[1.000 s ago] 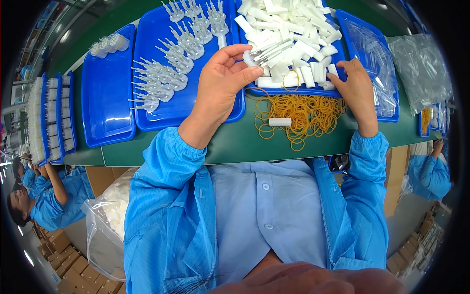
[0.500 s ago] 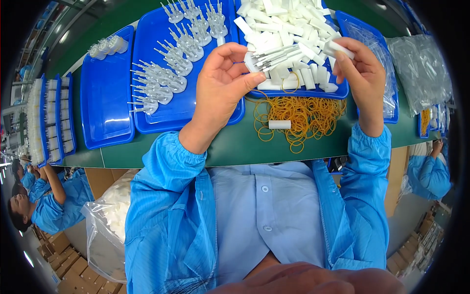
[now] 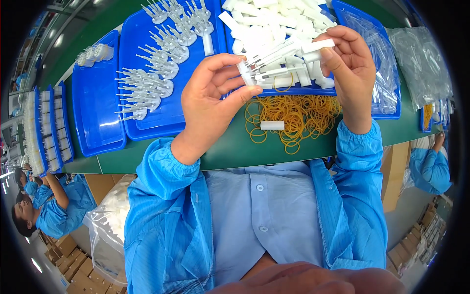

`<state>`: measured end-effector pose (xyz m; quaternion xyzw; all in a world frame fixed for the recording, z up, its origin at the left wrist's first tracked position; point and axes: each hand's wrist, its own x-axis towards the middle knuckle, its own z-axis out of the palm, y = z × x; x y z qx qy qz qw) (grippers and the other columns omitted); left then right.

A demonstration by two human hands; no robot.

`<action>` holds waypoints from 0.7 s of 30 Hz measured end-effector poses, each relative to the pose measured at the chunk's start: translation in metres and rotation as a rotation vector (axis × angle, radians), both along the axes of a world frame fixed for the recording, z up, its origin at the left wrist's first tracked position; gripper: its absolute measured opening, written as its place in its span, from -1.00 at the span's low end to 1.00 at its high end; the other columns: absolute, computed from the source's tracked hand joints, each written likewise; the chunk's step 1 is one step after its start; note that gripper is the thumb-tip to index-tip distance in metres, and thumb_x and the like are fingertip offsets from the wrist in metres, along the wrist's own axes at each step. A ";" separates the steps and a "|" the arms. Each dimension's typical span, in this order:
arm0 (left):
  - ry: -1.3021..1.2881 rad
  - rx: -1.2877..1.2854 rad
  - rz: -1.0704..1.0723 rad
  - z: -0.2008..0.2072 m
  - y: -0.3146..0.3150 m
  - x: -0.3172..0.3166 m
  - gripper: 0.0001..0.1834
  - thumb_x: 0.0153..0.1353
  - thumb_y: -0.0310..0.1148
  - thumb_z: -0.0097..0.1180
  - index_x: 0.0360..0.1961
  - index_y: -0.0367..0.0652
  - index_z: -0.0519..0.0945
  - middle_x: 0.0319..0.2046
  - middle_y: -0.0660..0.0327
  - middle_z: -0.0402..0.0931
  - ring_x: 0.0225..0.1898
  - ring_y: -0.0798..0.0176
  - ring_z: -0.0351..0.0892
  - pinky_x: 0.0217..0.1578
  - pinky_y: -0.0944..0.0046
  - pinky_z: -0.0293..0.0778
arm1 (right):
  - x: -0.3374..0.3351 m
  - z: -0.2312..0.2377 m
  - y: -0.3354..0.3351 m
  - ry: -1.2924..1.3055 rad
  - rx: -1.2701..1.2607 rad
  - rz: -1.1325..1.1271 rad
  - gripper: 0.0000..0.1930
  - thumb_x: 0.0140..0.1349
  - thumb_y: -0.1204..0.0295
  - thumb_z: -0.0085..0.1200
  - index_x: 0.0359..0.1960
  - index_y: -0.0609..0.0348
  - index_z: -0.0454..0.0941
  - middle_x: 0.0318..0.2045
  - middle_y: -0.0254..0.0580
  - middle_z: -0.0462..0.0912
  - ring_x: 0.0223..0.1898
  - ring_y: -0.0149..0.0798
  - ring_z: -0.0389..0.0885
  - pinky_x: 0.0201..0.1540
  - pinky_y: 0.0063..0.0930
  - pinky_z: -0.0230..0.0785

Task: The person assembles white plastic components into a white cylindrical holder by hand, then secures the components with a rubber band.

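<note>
My left hand (image 3: 210, 95) is closed on the rim of a round white base (image 3: 246, 73), pinched between thumb and fingers. Several thin metal pins (image 3: 274, 55) stick out of it toward the right. My right hand (image 3: 348, 61) pinches a short white sleeve-like piece (image 3: 316, 46) close to the pin tips; whether they touch I cannot tell. Behind both hands, a heap of similar white pieces (image 3: 259, 27) fills a blue tray (image 3: 318, 91). Left of it, a larger blue tray (image 3: 161, 128) holds rows of pinned bases (image 3: 142, 83) and one white piece (image 3: 208, 45).
Tan rubber bands (image 3: 303, 115) lie on the green table (image 3: 225, 156), a white cylinder (image 3: 272, 125) on them. A blue tray (image 3: 100, 139) at left holds a few white parts (image 3: 95, 54). Clear plastic bags (image 3: 421, 63) lie at right. Co-workers (image 3: 61, 208) sit at both sides.
The white piece in my right hand has moved left, nearer the pins. My left hand has tilted the base, and its pins show more spread. The whole view has shifted slightly.
</note>
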<state>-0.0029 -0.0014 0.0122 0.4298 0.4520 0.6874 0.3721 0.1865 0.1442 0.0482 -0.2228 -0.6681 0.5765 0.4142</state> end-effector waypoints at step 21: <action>0.137 0.007 0.067 -0.008 0.003 0.003 -0.50 -0.03 -0.70 0.31 -0.04 -0.32 0.40 -0.08 0.11 0.44 -0.03 0.19 0.57 0.03 0.27 0.55 | -0.001 0.001 -0.009 -0.039 0.081 -0.042 -0.78 0.17 0.63 0.16 -0.15 0.30 0.47 -0.28 -0.23 0.60 -0.30 -0.52 0.55 -0.30 -0.72 0.40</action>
